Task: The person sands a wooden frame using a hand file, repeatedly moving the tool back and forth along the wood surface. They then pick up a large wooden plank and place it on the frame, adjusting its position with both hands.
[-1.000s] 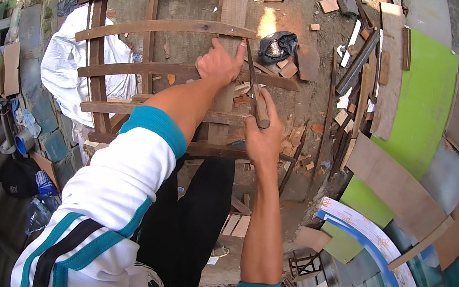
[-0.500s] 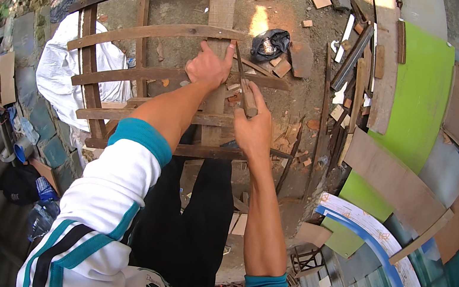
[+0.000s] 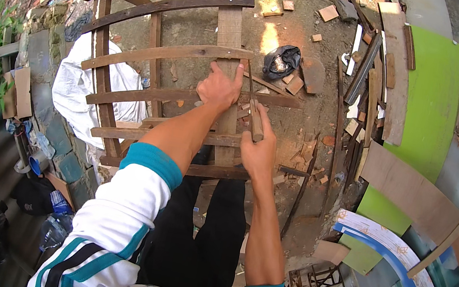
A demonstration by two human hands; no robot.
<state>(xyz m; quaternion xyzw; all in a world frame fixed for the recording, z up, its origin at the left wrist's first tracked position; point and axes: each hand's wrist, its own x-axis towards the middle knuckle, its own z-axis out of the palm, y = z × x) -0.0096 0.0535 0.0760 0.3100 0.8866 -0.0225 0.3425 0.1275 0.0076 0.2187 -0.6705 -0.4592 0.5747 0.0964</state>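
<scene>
A frame of curved wooden slats lies before me. My left hand (image 3: 220, 87), fingers curled, holds the near edge of one wooden slat (image 3: 178, 51) close to its right end. Under that end runs a wide upright board (image 3: 230, 26). My right hand (image 3: 258, 151) is closed round the wooden handle of a handsaw (image 3: 256, 125). Its thin dark blade points away from me and meets the slat's right end, just right of my left thumb. The blade's teeth are too small to make out.
Right of the frame lie a black plastic bag (image 3: 282, 60), wood offcuts (image 3: 327, 13) and long strips. Farther right are a green panel (image 3: 428, 103) and brown boards (image 3: 415, 185). A white sack (image 3: 70, 85) lies under the frame's left side, beside a low stone wall (image 3: 40, 86).
The saw and my right hand have drawn slightly back toward me relative to the slat. My left hand stays at the slat's end. The whole view has shifted a little.
</scene>
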